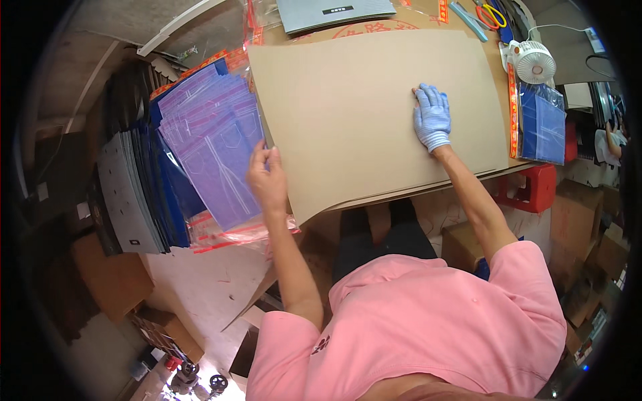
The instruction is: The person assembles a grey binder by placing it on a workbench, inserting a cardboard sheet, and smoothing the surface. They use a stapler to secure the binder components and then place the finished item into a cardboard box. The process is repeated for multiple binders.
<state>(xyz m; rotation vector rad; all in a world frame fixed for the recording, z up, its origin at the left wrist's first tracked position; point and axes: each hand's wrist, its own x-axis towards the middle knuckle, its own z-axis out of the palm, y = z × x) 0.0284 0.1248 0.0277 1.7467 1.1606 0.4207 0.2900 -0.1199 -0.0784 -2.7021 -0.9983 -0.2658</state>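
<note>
A large brown paperboard sheet lies across the table, its near left corner curling outward. My right hand, in a light blue knitted glove, rests flat on the right part of this sheet, fingers stretched forward. Bare, my left hand is at the sheet's left edge. Its fingers are curled, with thumb and forefinger close together at that edge; the other fingertips are partly hidden. Just left of this hand, purple clear-plastic packets lie in a fanned, overlapping pile.
Grey and dark blue folders lean left of the packets. A grey folder lies behind the sheet. Scissors, a small white fan and blue packets line the right side. A red stool stands below; cartons are beyond.
</note>
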